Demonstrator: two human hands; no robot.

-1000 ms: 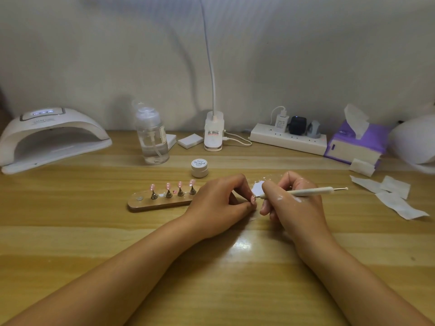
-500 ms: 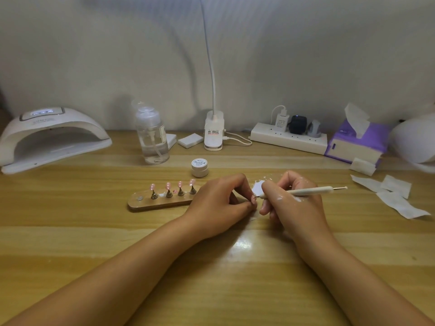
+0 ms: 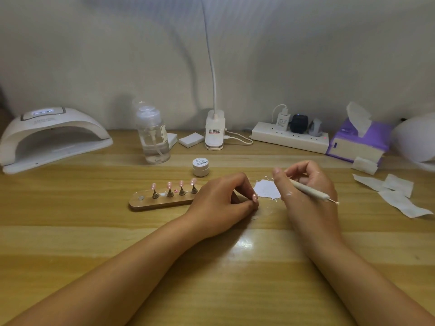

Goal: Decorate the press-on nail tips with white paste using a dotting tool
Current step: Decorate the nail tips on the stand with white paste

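Right hand (image 3: pixel 306 204), pinching the dotting tool (image 3: pixel 313 192), is lifting away from the left hand's (image 3: pixel 221 201) pinched nail tip (image 3: pixel 255 197), likely reloading white paste (image 3: pixel 267 190).

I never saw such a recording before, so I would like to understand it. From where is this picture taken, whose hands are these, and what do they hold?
No machine here: these are a person's two bare hands. The picture comes from a camera on the person's head, looking down at a wooden table. The left hand pinches what seems a pink nail tip in its fingers. The right hand holds a thin dotting tool like a pen, beside a patch of white paste. A wooden holder carries four more pink tips. Behind stand a small jar, a clear bottle, a nail lamp, a power strip and a tissue box.
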